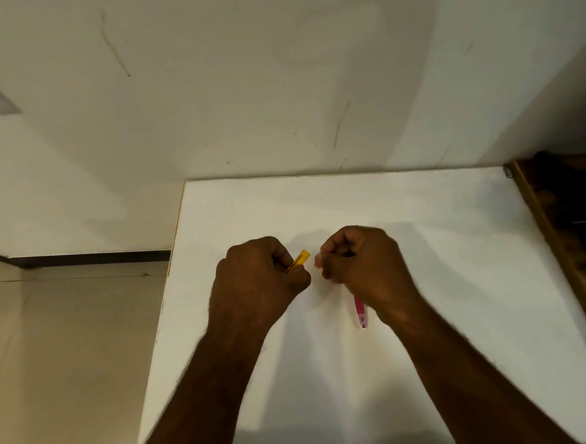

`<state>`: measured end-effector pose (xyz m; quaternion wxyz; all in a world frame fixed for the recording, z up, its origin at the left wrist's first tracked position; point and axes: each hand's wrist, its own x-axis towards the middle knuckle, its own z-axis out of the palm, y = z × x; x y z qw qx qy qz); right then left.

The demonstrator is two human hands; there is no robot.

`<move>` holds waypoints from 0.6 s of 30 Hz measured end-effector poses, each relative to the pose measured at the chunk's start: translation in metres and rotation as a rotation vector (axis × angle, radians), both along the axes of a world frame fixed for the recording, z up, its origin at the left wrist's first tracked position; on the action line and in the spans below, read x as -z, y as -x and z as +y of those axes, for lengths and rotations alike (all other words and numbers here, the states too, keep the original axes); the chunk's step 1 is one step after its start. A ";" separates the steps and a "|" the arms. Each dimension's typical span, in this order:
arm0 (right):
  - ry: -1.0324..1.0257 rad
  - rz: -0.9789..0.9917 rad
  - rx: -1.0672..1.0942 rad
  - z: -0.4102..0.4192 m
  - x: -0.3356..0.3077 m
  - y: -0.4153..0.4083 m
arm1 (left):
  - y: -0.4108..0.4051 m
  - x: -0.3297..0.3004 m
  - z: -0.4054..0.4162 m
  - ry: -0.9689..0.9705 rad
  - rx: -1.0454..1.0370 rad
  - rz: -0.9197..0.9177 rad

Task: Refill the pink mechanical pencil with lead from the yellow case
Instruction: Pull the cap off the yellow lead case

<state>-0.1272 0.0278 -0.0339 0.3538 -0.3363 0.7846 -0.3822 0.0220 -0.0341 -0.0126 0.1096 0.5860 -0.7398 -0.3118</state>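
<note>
My left hand (259, 278) is closed around the yellow lead case (300, 261), whose far end sticks out between thumb and fingers toward the upper right. My right hand (362, 262) grips the pink mechanical pencil (360, 312). The pencil's pink tip pokes out below the palm and points toward me; its upper end shows as a pale bit at my fingertips. The two hands sit close together above the white table (421, 214), a small gap between them. Whether a lead is between the fingers is too small to tell.
The white table's left edge drops to a tiled floor (70, 355). A cream wall (242, 87) stands right behind the table. A dark wooden frame (560, 239) runs along the table's right side.
</note>
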 end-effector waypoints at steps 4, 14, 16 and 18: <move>-0.174 0.308 -0.284 -0.001 0.003 -0.020 | -0.006 -0.005 -0.002 0.006 0.003 0.040; -0.016 -0.285 0.115 -0.007 -0.008 -0.010 | -0.007 -0.008 -0.002 0.014 0.046 0.091; -0.009 -0.614 0.142 -0.007 -0.014 -0.007 | -0.006 -0.009 -0.002 0.020 0.060 0.113; -0.016 -0.744 0.110 -0.004 -0.013 -0.005 | -0.004 -0.009 -0.001 0.027 0.069 0.133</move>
